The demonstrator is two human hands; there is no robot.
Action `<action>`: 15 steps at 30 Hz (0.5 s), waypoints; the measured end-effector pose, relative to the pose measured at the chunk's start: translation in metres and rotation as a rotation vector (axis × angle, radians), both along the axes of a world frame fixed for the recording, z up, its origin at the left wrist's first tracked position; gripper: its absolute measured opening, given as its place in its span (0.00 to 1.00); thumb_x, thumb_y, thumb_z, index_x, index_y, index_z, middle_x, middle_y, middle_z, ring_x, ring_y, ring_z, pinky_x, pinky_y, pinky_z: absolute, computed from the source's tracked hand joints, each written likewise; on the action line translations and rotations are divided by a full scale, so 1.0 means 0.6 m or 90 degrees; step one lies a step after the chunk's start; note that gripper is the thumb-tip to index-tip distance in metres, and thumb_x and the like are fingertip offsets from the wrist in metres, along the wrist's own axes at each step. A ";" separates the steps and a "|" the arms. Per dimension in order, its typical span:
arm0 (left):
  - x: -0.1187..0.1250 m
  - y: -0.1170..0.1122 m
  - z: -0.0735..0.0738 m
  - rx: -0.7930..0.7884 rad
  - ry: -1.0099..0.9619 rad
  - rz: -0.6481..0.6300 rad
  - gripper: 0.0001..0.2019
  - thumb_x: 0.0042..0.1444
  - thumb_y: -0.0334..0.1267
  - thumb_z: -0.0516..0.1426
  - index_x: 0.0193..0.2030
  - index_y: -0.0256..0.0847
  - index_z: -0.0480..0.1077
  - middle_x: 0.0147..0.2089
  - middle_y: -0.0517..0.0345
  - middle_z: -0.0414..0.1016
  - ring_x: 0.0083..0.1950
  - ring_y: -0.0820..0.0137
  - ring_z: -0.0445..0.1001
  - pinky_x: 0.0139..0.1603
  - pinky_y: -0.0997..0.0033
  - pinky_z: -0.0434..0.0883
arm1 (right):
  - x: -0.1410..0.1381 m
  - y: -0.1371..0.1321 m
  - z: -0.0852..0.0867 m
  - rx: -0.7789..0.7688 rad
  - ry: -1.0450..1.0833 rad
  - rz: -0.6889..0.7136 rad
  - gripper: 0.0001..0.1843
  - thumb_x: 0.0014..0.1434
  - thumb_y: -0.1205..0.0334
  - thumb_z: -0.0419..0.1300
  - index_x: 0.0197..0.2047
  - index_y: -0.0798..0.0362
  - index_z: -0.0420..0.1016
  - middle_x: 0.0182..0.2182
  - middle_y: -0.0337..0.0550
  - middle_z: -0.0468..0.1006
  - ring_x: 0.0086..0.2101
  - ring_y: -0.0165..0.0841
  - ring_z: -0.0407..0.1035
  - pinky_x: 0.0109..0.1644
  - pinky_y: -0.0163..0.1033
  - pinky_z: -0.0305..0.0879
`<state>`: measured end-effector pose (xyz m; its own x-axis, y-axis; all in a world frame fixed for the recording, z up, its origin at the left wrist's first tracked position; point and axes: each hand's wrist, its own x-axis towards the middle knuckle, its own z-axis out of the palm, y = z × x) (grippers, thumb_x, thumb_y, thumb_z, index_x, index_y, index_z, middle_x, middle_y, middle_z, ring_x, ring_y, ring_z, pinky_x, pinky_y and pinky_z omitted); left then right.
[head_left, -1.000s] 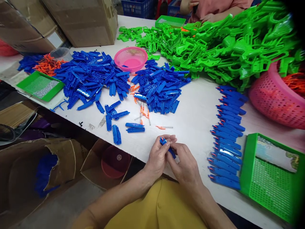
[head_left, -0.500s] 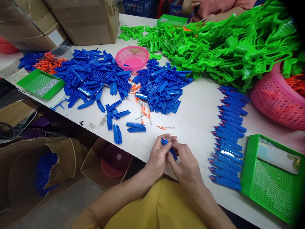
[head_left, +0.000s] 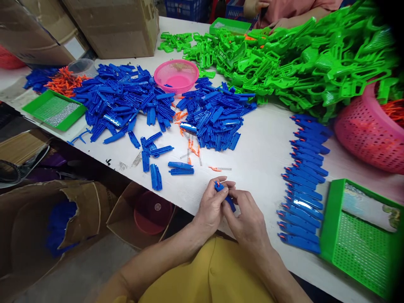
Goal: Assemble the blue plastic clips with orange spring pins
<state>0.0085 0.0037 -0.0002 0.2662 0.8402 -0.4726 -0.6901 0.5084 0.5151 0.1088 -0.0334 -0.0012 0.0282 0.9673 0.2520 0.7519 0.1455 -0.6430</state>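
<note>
Both my hands meet over the near edge of the white table (head_left: 261,155). My left hand (head_left: 212,206) and my right hand (head_left: 246,216) are closed together on one small blue plastic piece (head_left: 224,194) with an orange tip showing at its top. Just beyond my fingers lies an orange pin with a spring (head_left: 220,169). Two heaps of loose blue pieces lie further back, one at the left (head_left: 120,99), one in the middle (head_left: 214,113). A tidy row of blue pieces with orange tips (head_left: 303,185) runs down the table to my right.
A green mesh tray (head_left: 360,240) sits at the near right, a pink basket (head_left: 366,130) behind it. A small pink basket (head_left: 176,75), a large pile of green parts (head_left: 309,63), cardboard boxes (head_left: 116,25), another green tray (head_left: 53,109). Another person's arm (head_left: 284,19) is at the far side.
My hands have stayed in place, with only slight finger shifts on the blue piece. The camera view has drifted a little.
</note>
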 end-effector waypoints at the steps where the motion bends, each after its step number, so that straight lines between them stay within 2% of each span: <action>1: 0.000 -0.001 -0.001 0.003 0.001 -0.003 0.17 0.51 0.37 0.66 0.47 0.41 0.69 0.46 0.55 0.75 0.43 0.69 0.73 0.46 0.68 0.67 | 0.000 0.000 -0.001 -0.004 0.002 -0.001 0.10 0.66 0.62 0.55 0.50 0.49 0.70 0.42 0.47 0.75 0.42 0.38 0.72 0.44 0.44 0.71; 7: -0.002 -0.003 -0.003 0.012 0.013 -0.005 0.16 0.53 0.37 0.65 0.48 0.42 0.69 0.46 0.55 0.75 0.42 0.70 0.73 0.44 0.69 0.67 | -0.001 -0.001 -0.002 -0.013 0.007 0.000 0.10 0.66 0.62 0.55 0.50 0.49 0.69 0.42 0.46 0.75 0.42 0.37 0.72 0.44 0.43 0.71; 15: -0.001 -0.001 -0.004 0.040 0.021 0.014 0.13 0.57 0.37 0.62 0.47 0.41 0.67 0.48 0.53 0.75 0.49 0.67 0.73 0.50 0.66 0.69 | -0.001 -0.001 -0.006 -0.015 -0.002 0.005 0.13 0.66 0.61 0.56 0.53 0.49 0.68 0.45 0.47 0.75 0.43 0.37 0.72 0.44 0.43 0.72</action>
<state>0.0079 0.0029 -0.0026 0.2319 0.8738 -0.4275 -0.6827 0.4592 0.5684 0.1080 -0.0340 -0.0045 0.0204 0.9732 0.2293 0.7532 0.1358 -0.6436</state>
